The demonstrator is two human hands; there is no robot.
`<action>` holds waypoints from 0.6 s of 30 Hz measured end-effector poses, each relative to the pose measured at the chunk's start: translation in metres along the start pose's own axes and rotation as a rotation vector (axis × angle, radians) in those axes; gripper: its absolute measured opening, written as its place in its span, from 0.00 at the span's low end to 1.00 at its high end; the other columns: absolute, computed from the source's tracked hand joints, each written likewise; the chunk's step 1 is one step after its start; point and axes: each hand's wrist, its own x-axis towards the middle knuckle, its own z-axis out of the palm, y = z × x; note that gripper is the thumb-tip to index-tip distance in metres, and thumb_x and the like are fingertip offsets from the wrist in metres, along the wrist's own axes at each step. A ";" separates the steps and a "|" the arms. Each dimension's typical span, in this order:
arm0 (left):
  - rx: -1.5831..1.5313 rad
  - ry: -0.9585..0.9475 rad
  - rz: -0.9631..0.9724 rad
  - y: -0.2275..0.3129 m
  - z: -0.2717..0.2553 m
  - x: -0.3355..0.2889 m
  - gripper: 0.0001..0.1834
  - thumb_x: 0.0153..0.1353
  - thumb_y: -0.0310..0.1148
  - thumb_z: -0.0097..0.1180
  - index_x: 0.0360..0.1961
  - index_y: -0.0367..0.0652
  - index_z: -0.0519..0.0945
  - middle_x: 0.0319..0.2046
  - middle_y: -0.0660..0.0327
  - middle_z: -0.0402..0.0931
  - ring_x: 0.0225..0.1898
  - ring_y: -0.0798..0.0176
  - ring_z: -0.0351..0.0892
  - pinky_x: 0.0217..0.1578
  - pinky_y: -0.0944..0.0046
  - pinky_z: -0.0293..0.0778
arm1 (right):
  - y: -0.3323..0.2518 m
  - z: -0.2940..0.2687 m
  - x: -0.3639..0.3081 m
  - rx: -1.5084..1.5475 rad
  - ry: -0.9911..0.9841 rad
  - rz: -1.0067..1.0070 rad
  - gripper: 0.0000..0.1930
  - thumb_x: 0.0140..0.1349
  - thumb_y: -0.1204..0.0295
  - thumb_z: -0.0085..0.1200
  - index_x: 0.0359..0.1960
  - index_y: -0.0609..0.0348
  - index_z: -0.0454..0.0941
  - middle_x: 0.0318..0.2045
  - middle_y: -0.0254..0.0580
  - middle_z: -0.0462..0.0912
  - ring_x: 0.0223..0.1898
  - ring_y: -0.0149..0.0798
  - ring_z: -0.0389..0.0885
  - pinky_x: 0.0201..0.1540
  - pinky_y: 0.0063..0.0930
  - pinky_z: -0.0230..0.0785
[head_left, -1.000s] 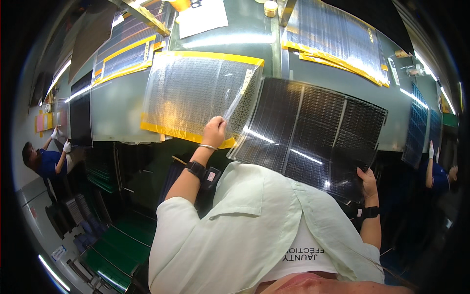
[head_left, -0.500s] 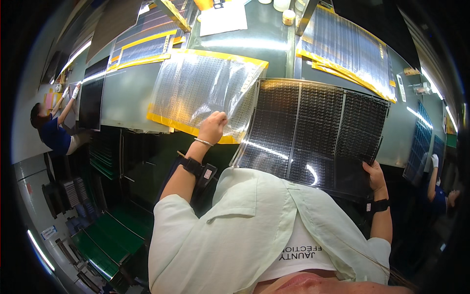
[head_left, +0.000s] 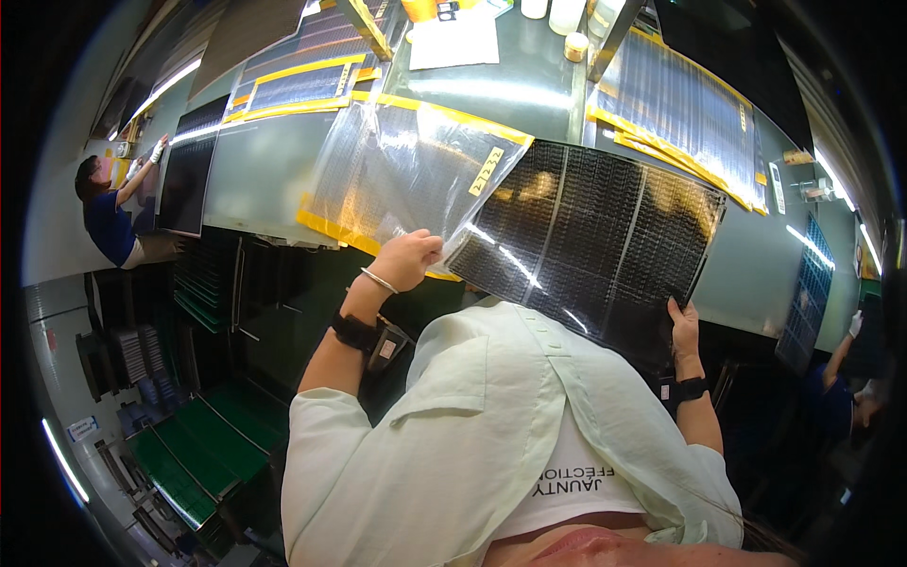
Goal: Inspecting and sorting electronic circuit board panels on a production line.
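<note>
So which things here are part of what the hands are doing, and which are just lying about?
In hand:
- left hand gripping the clear plastic bag with yellow edges
- right hand holding the dark panel at its lower corner

Lying about:
- other bagged panels on the grey table
- white paper
- small jars
- green trays below
</note>
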 end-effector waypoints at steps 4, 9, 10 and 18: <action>0.010 0.109 0.152 0.017 0.001 0.020 0.01 0.50 0.24 0.50 0.24 0.40 0.71 0.30 0.55 0.66 0.35 0.50 0.68 0.35 0.60 0.66 | -0.013 0.033 0.015 0.020 -0.110 0.024 0.14 0.61 0.75 0.46 0.48 0.67 0.71 0.45 0.37 0.75 0.44 0.31 0.72 0.51 0.23 0.61; 0.066 0.150 0.228 0.032 0.015 0.040 0.02 0.48 0.23 0.52 0.24 0.41 0.72 0.32 0.55 0.65 0.37 0.52 0.68 0.38 0.59 0.67 | 0.005 0.110 0.059 0.019 -0.244 0.070 0.14 0.61 0.73 0.48 0.46 0.67 0.70 0.40 0.39 0.76 0.41 0.31 0.72 0.48 0.24 0.63; 0.077 0.162 0.232 0.034 0.017 0.042 0.02 0.48 0.23 0.52 0.24 0.41 0.72 0.32 0.55 0.65 0.37 0.52 0.68 0.38 0.59 0.67 | 0.010 0.131 0.067 -0.034 -0.278 0.118 0.14 0.60 0.70 0.49 0.44 0.66 0.70 0.39 0.40 0.76 0.41 0.31 0.72 0.47 0.24 0.64; -0.015 0.217 0.255 0.043 0.021 0.045 0.02 0.50 0.26 0.52 0.26 0.40 0.73 0.43 0.53 0.68 0.44 0.50 0.69 0.44 0.59 0.67 | 0.024 0.260 0.085 -0.709 -0.641 0.164 0.21 0.61 0.53 0.45 0.31 0.62 0.69 0.21 0.45 0.77 0.22 0.37 0.78 0.25 0.28 0.72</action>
